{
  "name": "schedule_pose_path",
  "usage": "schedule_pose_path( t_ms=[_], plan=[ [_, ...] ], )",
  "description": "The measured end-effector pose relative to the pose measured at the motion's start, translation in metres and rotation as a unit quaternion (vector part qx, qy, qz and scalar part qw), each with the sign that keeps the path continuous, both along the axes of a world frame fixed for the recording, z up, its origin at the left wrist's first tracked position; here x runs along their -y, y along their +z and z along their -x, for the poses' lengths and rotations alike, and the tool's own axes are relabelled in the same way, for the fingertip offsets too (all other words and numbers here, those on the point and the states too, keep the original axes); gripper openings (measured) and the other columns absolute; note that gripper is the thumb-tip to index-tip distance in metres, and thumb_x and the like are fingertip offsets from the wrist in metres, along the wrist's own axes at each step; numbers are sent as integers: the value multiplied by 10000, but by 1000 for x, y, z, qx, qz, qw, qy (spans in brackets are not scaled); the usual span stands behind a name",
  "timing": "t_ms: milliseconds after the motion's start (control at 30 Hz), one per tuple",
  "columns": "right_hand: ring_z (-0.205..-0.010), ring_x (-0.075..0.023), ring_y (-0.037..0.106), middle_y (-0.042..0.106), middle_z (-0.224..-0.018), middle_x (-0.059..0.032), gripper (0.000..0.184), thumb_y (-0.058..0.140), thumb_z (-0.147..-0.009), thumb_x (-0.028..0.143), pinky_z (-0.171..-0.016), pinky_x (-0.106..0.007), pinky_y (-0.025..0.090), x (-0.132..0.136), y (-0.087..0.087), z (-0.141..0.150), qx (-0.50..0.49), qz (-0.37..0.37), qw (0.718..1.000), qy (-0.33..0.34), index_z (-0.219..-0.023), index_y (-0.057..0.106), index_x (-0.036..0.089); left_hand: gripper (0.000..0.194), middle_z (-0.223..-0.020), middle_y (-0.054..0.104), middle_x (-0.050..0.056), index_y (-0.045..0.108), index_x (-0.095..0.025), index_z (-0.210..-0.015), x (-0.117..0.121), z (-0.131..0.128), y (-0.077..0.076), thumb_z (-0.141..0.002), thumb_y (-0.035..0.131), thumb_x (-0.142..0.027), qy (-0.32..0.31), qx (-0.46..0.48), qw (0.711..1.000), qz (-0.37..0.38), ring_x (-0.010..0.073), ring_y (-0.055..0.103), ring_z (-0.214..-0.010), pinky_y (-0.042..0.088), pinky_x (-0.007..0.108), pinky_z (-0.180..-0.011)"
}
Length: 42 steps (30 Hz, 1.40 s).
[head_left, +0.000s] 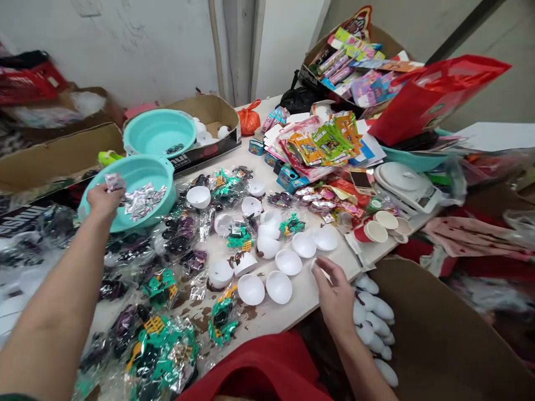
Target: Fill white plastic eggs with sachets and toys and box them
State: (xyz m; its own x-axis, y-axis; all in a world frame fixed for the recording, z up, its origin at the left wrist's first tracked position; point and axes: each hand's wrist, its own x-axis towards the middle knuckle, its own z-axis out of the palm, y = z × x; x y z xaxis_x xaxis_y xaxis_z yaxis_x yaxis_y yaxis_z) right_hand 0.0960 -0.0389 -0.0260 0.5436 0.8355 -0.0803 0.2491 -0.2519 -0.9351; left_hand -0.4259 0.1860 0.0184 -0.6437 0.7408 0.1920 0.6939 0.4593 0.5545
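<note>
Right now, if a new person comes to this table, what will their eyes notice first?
Probably the two turquoise basins at the back left, the nearer one holding small silvery packets, with the left hand over its edge. Next, the white half shells scattered across the middle, and the bright red bag standing out at the right rear.
</note>
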Motion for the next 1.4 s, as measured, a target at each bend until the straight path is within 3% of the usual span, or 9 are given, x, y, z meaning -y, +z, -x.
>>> schedule_pose_path(
  t_ms=[133,200,267,333,467,667,900,1133,1400],
  plan=[
    [-1087,-265,590,625,-1202,-81,461,751,-718,408,-911,-462,506,-24,13,68,-323,-31,941,97,-1133,622,253,492,-807,628,12,618,-60,-1083,59,-86,13,-745,663,-414,-107,196,973,-65,53,503,-595,488,233,-596],
    [-1088,-279,595,566,-1307,-64,594,782,-676,465,-823,-475,550,-28,13,94,-499,7,850,167,-1213,571,324,380,-878,669,41,669,-113,-1009,103,-156,8,-706,698,-341,-261,324,909,28,97,550,-619,473,231,-549],
    [-1034,-274,621,567,-1317,-58,687,792,-638,529,-724,-436,574,-27,8,107,-605,47,768,205,-1253,537,360,254,-809,670,27,694,-152,-936,142,-222,-7,-730,657,-296,-419,397,799,169,132,574,-600,480,256,-538],
    [-892,-229,656,659,-1166,-53,623,802,-643,497,-617,-337,560,-22,-1,109,-636,71,745,190,-1198,581,322,156,-791,658,24,691,-167,-862,169,-272,-26,-747,602,-221,-522,381,740,185,178,612,-724,515,297,-667],
    [-665,-160,636,718,-842,16,350,796,-690,360,-546,-266,507,-12,-19,94,-633,118,758,104,-998,659,269,378,-1076,587,63,611,-198,-1030,183,-314,-57,-701,493,-54,-570,239,780,101,224,546,-1056,466,359,-928],
    [-845,-184,661,731,-883,19,281,810,-643,335,-722,-282,526,-15,-32,76,-613,48,787,-51,-879,685,248,374,-1102,482,89,505,-191,-1017,180,-341,-63,-680,477,-32,-576,119,804,87,244,481,-1071,441,414,-951],
    [-505,-123,564,666,-627,36,280,802,-626,372,-455,-221,412,-20,-40,36,-590,55,800,-91,-822,676,216,167,-1080,496,86,592,-199,-923,173,-387,-71,-888,432,-170,-598,166,781,67,218,507,-1029,451,365,-918],
    [-621,-165,641,719,-757,-1,393,824,-588,416,-522,-261,481,-23,-47,-5,-541,20,829,-140,-879,672,201,213,-822,569,24,621,-164,-689,147,-439,-86,-850,551,-284,-514,264,804,144,159,587,-788,482,266,-712],
    [-515,-149,623,688,-656,-4,479,829,-585,449,-367,-207,400,-16,-60,-56,-467,21,864,-186,-929,669,156,126,-879,585,65,634,-166,-894,103,-472,-98,-856,542,-244,-504,99,838,186,218,579,-860,440,329,-792]
  ],
)
